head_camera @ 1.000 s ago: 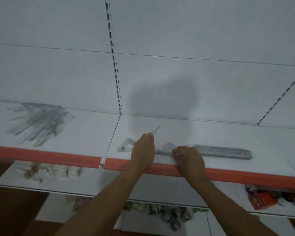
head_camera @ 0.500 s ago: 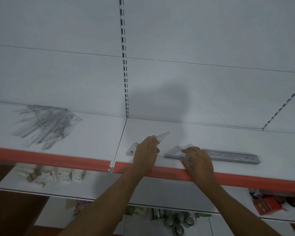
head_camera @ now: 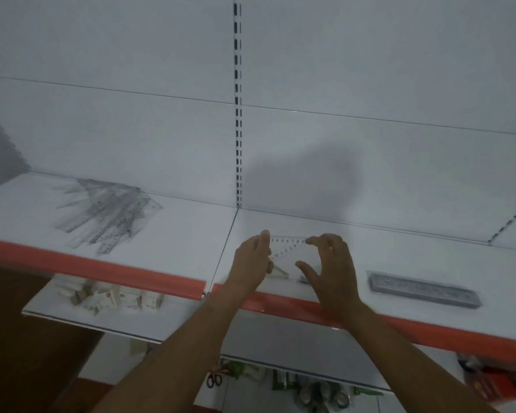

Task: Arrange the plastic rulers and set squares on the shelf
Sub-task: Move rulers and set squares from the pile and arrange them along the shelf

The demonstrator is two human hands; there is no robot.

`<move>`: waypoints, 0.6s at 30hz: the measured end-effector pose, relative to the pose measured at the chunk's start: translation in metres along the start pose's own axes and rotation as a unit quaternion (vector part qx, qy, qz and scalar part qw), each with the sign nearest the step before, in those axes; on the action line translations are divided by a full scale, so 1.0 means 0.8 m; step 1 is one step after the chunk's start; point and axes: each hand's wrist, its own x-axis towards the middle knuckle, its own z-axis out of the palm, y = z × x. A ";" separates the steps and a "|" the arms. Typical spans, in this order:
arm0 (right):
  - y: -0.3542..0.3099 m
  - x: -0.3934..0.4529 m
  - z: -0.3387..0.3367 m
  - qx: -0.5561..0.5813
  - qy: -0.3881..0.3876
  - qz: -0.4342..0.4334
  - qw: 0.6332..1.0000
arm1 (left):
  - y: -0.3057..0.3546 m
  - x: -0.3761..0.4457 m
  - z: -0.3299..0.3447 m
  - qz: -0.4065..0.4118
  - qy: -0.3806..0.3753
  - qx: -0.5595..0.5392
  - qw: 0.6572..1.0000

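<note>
Two bare forearms reach in from the bottom edge, ending in a left hand (head_camera: 252,260) and right hand (head_camera: 334,269). No sleeves, gloves, rings or watch show on either.

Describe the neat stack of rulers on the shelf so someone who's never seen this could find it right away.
Start at the white shelf with the orange front strip, right of the slotted upright. The stack of rulers lies flat near the front edge, right of the right hand. Unlike the fanned pile of rulers on the left section, it is one tidy squared-up bar.
</note>
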 end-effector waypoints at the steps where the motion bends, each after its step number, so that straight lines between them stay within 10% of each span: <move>1: 0.001 0.005 0.004 -0.006 -0.004 -0.024 1.000 | 0.001 0.003 -0.006 -0.003 0.007 0.010 1.000; 18: -0.026 0.015 0.044 0.028 -0.060 -0.070 0.995 | -0.028 0.000 -0.052 0.011 0.085 0.114 0.990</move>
